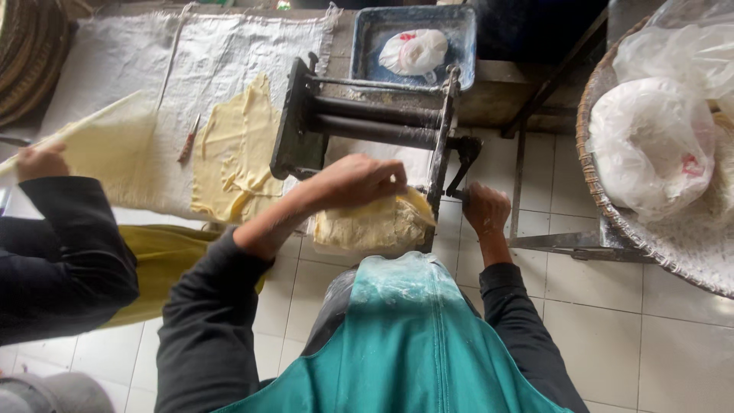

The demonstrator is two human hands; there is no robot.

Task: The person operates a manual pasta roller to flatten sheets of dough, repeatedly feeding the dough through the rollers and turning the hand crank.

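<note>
Left hand pressing flat on dough, steadying it below roller; right hand gripping crank, closed.

Matt dark metal roller press — soft, rough yellow dough.

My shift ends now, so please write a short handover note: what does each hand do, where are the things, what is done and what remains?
Left hand: presses on the yellow dough slab at the front of the dark roller machine.
Right hand: closed on the crank handle at the machine's right side.
Done: rolled dough sheets lie on the white cloth, beside a small knife. A co-worker's hand holds another sheet at left.
Left: the slab looks thick and rough, not yet rolled flat.
</note>
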